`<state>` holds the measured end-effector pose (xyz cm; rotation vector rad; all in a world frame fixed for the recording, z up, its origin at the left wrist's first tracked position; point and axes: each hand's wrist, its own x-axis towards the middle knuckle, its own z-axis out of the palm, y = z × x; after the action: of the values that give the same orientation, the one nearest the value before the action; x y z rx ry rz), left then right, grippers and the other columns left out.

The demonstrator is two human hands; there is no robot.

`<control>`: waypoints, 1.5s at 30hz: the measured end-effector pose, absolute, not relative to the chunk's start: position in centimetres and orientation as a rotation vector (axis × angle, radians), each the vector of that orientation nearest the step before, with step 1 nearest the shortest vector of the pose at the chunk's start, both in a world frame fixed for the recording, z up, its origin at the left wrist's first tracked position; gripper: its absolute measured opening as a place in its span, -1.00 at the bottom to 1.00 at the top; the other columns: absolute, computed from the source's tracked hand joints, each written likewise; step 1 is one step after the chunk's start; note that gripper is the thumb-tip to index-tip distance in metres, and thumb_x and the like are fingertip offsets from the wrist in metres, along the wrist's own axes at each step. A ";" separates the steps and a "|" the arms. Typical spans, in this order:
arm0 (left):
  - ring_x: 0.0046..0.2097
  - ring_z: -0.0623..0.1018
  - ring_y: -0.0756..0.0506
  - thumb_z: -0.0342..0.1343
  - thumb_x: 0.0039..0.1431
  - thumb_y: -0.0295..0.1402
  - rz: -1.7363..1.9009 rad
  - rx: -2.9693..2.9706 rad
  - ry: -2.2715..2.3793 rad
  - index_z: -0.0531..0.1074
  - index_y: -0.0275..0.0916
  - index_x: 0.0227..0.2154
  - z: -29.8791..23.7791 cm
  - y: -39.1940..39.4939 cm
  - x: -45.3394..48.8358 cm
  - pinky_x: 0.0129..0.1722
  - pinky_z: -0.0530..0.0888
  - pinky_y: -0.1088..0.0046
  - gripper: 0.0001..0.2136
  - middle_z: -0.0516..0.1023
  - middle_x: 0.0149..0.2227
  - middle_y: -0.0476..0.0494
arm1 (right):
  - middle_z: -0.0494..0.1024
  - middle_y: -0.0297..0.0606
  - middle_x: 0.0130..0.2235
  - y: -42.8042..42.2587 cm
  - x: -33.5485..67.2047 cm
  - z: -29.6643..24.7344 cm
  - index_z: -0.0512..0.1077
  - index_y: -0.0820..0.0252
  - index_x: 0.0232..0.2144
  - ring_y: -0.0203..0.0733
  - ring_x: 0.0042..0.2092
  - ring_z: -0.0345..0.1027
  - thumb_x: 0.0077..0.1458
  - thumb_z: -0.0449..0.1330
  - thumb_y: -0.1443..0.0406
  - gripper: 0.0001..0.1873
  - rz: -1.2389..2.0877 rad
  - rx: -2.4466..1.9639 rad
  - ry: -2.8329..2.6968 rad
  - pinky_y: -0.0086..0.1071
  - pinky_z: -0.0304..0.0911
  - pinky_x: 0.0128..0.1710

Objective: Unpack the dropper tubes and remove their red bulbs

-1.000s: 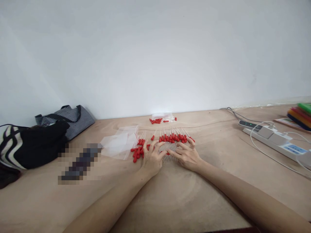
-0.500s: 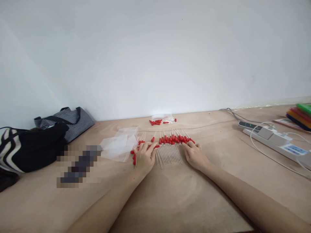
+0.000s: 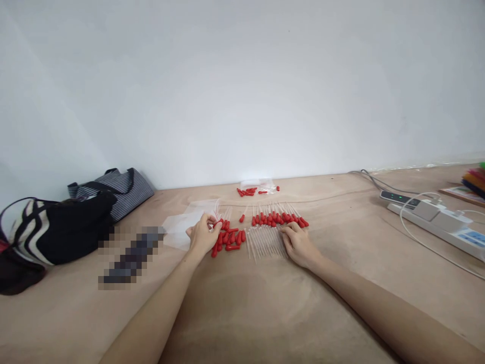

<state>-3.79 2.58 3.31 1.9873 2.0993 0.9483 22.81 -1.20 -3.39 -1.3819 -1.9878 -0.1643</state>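
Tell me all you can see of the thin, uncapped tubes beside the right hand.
The thin tubes lie side by side on the table in a loose, roughly parallel row, ends uneven. They look pale and see-through; whether glass or plastic I can't tell. A row of red caps sits just beyond their far ends. The right hand is at the row's right end, its fingertips apparently touching there.

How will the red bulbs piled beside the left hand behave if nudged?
The red bulbs would probably roll, being rounded, but likely in a curve, since one end looks narrower. They're small next to the left hand, so probably light.
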 end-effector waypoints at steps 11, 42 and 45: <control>-0.26 0.49 -0.10 0.01 -0.02 -0.21 0.789 2.073 2.101 0.37 -0.15 -0.43 3.0 2.5 -3.9 -0.09 0.13 0.23 -0.85 0.54 -0.37 0.01 | 0.38 -0.22 -0.30 -2.1 22.7 -2.9 0.36 0.19 -0.31 -0.23 -0.23 0.25 0.13 -0.12 0.36 -0.74 -0.091 -1.414 -2.001 -0.35 0.01 -0.29; 0.05 0.20 -0.43 -0.01 -0.08 -0.12 0.100 2.006 2.392 0.46 -0.26 -0.33 3.4 11.8 -3.2 -0.13 0.18 0.02 -0.65 0.36 -0.06 -0.43 | 0.44 -0.29 -0.35 -2.4 22.9 -1.5 0.42 0.13 -0.49 -0.22 -0.27 0.21 0.08 -0.01 0.27 -0.76 -0.349 -1.430 -1.899 -0.20 -0.18 -0.12; 0.06 0.19 -0.44 0.00 -0.12 -0.04 0.104 2.004 2.375 0.47 -0.26 -0.36 3.8 11.3 -3.0 -0.11 0.16 0.00 -0.60 0.34 -0.03 -0.43 | 0.44 -0.29 -0.35 -2.4 23.0 -1.5 0.42 0.13 -0.49 -0.23 -0.27 0.20 0.08 0.00 0.27 -0.77 -0.327 -1.425 -1.891 -0.19 -0.18 -0.11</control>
<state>-3.03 11.33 3.78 2.0044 2.3752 0.1037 22.95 -2.37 -1.48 -1.4250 -1.8913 -0.3266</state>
